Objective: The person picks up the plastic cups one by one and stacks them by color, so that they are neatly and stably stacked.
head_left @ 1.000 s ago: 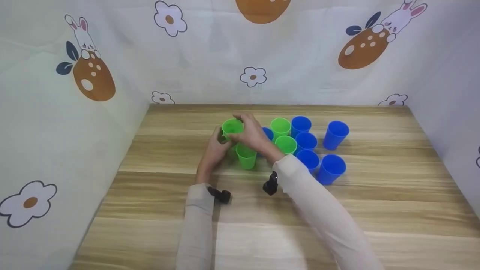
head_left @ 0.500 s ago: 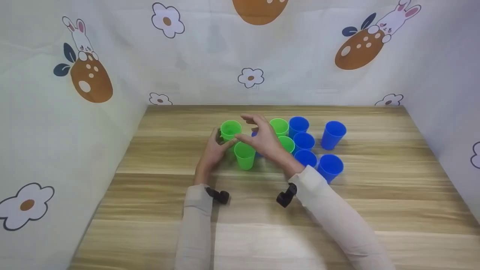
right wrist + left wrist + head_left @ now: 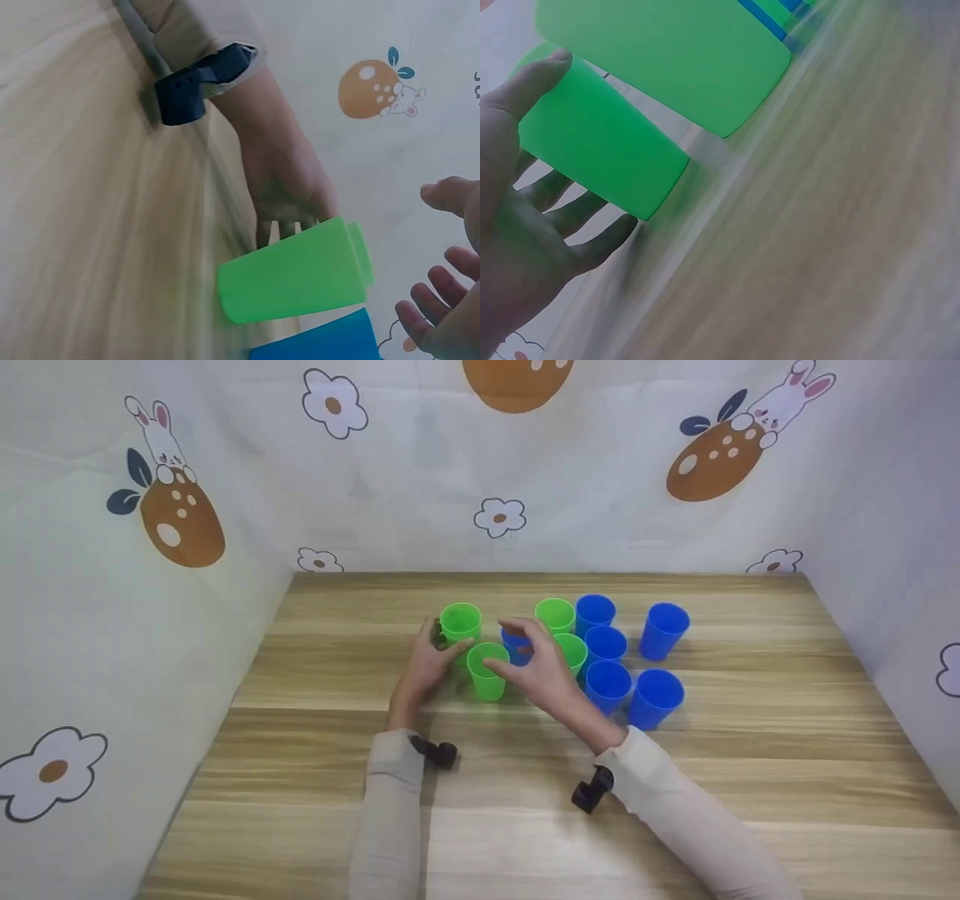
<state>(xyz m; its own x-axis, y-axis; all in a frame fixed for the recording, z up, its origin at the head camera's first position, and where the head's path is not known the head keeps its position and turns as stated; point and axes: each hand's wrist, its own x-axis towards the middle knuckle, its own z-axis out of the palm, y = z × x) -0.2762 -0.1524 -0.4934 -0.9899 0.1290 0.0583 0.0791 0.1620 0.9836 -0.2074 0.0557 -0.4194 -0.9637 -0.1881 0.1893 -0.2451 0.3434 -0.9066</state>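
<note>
My left hand grips a green cup at the left of the group; a second rim shows just under its top, like one cup nested in another. In the left wrist view, thumb and fingers lie on opposite sides of that cup, which stands at the table. In front of it stands another upright green cup. Over this cup's right side hovers my right hand, thumb and fingers spread apart, holding nothing. Its fingers partly hide a blue cup behind. The right wrist view shows the right hand beyond the cups.
To the right, two green cups, one at the back and one nearer, stand beside a column of blue cups. Two more blue cups stand farther right on the wooden table. A patterned cloth hangs behind.
My right hand has let go of the left green cup's rim and drawn back to the right and toward me, its fingers spread. The left hand stays on its cup.
</note>
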